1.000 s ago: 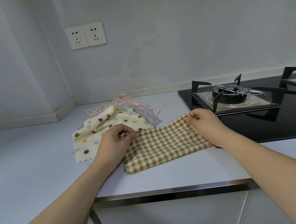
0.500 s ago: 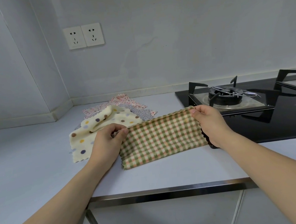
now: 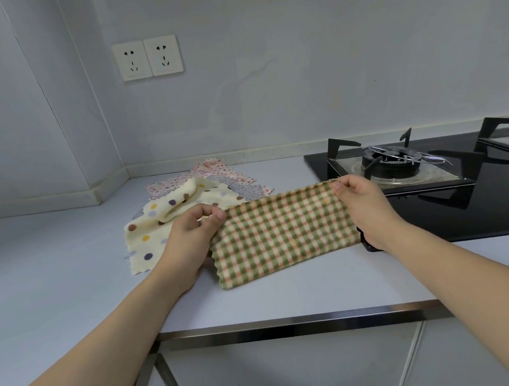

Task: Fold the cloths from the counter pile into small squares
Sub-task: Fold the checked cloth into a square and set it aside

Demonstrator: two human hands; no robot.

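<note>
Currently both hands, left hand (image 3: 189, 243) and right hand (image 3: 366, 209), pinch the checked cloth's (image 3: 283, 237) top corners; should match edges squarely before creasing on the bench (image 3: 53, 292).

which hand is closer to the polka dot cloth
Left. The left hand lies over the polka dot cloth edge while pinching the checked cloth; the right hand holds the checked cloth's far end, by the stove.

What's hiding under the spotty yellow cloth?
Under the spotty yellow cloth lie a grey patterned cloth and a pink flowery cloth, poking out behind it. Anything else beneath is covered.
</note>
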